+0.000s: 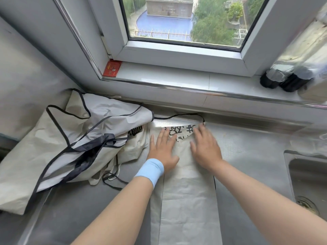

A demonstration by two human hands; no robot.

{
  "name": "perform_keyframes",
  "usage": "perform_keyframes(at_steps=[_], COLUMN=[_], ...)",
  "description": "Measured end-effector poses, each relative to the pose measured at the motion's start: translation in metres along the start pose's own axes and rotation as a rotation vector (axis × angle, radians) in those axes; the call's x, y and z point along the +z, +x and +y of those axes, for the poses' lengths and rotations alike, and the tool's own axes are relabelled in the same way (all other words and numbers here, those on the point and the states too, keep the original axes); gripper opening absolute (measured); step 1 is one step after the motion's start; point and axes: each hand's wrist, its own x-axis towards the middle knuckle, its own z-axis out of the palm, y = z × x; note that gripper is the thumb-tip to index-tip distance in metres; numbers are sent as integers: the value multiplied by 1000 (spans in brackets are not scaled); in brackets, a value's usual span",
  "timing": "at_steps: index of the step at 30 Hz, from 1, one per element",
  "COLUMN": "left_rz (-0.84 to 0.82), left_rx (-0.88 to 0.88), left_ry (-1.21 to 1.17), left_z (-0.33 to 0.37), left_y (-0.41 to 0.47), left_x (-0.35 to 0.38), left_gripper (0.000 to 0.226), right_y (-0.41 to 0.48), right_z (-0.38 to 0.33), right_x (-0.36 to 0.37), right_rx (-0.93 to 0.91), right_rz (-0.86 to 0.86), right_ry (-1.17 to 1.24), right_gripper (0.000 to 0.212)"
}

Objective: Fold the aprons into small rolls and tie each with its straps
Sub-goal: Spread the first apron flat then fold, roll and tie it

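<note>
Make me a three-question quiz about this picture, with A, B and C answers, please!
1. What are the left hand and right hand doing to the folded apron?
A. pressing it flat
B. lifting it up
C. tying its strap

2. Where is the red card?
A. on the folded apron
B. on the windowsill, at its left corner
C. in the right hand

3. What colour is the wristband?
A. red
B. black
C. light blue

Answers:
1 A: both hands lie on the apron with straight fingers, and it rests on the steel counter.
2 B: the card sits at the sill's left end, against the window frame.
3 C: the band on the left wrist is pale blue.
</note>
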Motion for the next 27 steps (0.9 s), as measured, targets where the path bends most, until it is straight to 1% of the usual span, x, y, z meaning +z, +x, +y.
perform_keyframes(at_steps=[1,2,3,4,5,6,8,9,12,14,16,18,19,21,23,25,27], left_rz=[107,197,255,278,244,174,-9,-68,-139,-140,-99,-6,43,113,122,78,20], left_rx=[-3,19,63,116,166,189,165,140,83,26,-43,-57,-32,38,58,7,-38], left_ry=[-8,-10,-1,28,68,107,146,160,246,255,241,162,109,77,93,75,48], left_z=[2,2,0,-5,-10,-15,-19,-19,-12,-5,3,9,10,14,17,24,30], left_y=[-9,-19,-28,-38,-46,-53,-62,-63,-58,-58,-66,-86,-98,-130,-157,-182,-201], left_x=[4,10,18,26,34,38,40,40,33,24,19,19,21,32,44,53,61], left_gripper=[75,67,63,62,65,71,82,87,93,93,89,72,62,43,35,38,56], right_y=[-4,-4,-1,2,7,12,18,18,-5,-35,-72,-106,-122,-154,-175,-189,-194], right_z=[0,1,1,1,0,0,-1,-1,-11,-18,-22,-22,-22,-22,-18,-13,-9], right_x=[6,11,13,13,11,8,2,0,3,11,21,28,29,32,36,39,38], right_rx=[8,21,23,11,-9,-28,-59,-74,-105,-138,-211,-281,-291,-276,-224,-198,-186], right_rz=[-132,-225,-275,-297,-304,-305,-295,-269,-160,-112,-104,-94,-95,-113,-168,-179,-182], right_ry=[-8,-38,-82,-130,-169,-203,-274,-310,-331,-269,-220,-208,-207,-210,-223,-243,-260], right_gripper=[71,78,81,81,80,79,78,77,70,66,63,61,61,64,68,71,73])
